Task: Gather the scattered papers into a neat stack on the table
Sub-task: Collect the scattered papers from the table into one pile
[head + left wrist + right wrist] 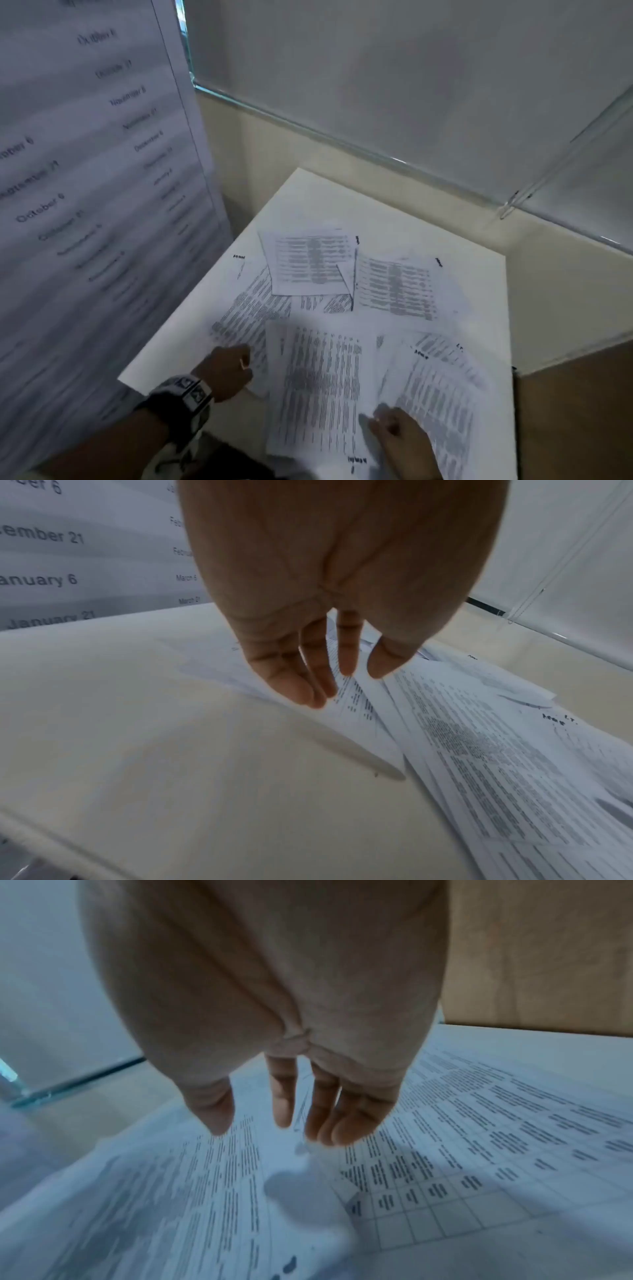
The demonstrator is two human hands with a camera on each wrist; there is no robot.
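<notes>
Several printed sheets lie scattered and overlapping on a white table (pixel 308 192). One sheet (pixel 308 263) lies at the far side with another (pixel 397 287) to its right. A large sheet (pixel 322 387) lies near me, and more sheets fan out at the near right (pixel 442 394). My left hand (pixel 236 366) is at the pile's left edge. In the left wrist view its fingers (pixel 308 691) point straight down and touch the edge of the sheets (pixel 479 750). My right hand (pixel 394 428) is over the near sheets, fingers straight (pixel 325 1123), just above the printed tables (pixel 479 1137), holding nothing.
A tall white banner (pixel 85 154) printed with dates stands close on the left. Frosted glass panels (pixel 376 85) wall in the far side. A brown board (pixel 575 411) stands against the table's right edge. Bare table top (pixel 171 750) shows left of the pile.
</notes>
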